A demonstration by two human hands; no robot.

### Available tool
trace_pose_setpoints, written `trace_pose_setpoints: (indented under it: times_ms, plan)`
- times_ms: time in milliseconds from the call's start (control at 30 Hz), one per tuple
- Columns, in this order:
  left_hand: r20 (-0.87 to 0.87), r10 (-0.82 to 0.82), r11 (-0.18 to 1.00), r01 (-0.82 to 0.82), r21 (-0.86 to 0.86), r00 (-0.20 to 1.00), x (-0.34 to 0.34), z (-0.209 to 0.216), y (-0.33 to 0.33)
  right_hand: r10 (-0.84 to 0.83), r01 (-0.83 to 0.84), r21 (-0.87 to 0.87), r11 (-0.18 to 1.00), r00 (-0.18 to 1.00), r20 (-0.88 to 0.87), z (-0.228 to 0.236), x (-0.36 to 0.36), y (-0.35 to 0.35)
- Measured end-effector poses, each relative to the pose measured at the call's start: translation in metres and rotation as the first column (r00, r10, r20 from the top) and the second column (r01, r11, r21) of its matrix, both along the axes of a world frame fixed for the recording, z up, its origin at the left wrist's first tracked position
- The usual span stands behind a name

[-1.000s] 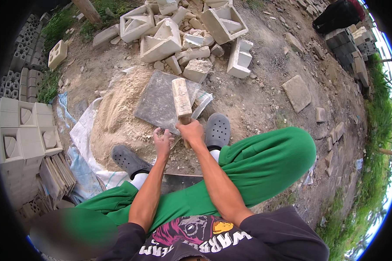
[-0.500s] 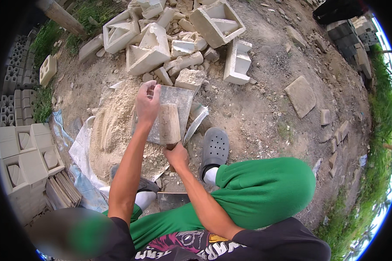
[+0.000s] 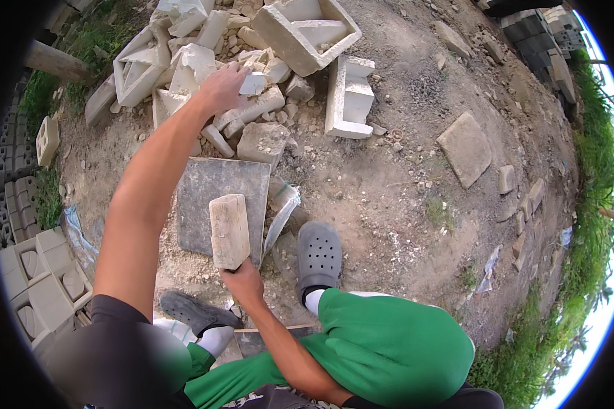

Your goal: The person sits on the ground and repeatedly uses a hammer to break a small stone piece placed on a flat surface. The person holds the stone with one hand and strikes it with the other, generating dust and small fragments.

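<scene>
My right hand (image 3: 244, 281) is closed round the handle of a wooden mallet (image 3: 230, 232), whose blocky, worn head lies over a flat dark grey slab (image 3: 218, 177). My left arm stretches forward, and the left hand (image 3: 222, 90) is over a heap of broken cream blocks, its fingers extended beside a pale fragment (image 3: 252, 84). Whether the fingertips touch that fragment I cannot make out. Just beyond the slab sits a rough chunk of block (image 3: 262, 142). A hollow block with a diagonal inner web (image 3: 308, 34) tops the heap, and a stepped piece (image 3: 350, 99) lies to its right.
My grey clogs (image 3: 318, 252) are planted near the slab. A torn sack edge (image 3: 282, 217) sticks up at its right. Stacked pale blocks (image 3: 48, 279) stand at the left, and a flat stone (image 3: 464, 150) lies on the dirt at right. Grey blocks (image 3: 525, 37) are piled far right.
My left hand has moved from above the slab forward to the broken blocks. The mallet stays in my right hand. The view has shifted, so the slab appears lower and further left.
</scene>
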State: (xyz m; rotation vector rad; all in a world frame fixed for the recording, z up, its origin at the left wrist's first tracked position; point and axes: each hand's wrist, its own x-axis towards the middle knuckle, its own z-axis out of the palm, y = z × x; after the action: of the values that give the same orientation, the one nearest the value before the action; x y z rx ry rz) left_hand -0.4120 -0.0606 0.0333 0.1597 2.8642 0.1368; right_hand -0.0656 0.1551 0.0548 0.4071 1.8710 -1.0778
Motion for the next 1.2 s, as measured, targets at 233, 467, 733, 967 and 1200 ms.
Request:
trace_pose_setpoints:
  times_ms: [233,467,733,967,1200]
  plan:
    - [-0.227,0.183,0.969,-0.136,0.206,0.957,0.036,0.047,0.001,-0.016,0.015,-0.032,0.999,1.0,-0.026,-0.011,0.008,0.002]
    - [0.143,0.616,0.596,-0.577,0.559,0.775,0.19,0.052,-0.01,0.011,-0.008,0.031,0.999,0.995,-0.099,-0.004,0.008,-0.005]
    - [0.447,0.887,-0.212,-0.752,0.624,0.121,0.36,-0.022,0.032,-0.127,0.096,-0.165,0.982,0.973,-0.192,-0.06,0.023,0.002]
    - [0.188,0.962,0.099,-0.892,0.441,0.2,0.408,-0.037,0.06,-0.18,0.158,-0.195,0.968,0.979,-0.099,-0.034,0.005,0.016]
    - [0.267,0.961,-0.127,-0.749,0.651,0.069,0.412,-0.021,0.08,0.207,-0.145,0.168,0.975,0.866,-0.454,-0.05,-0.004,0.036]
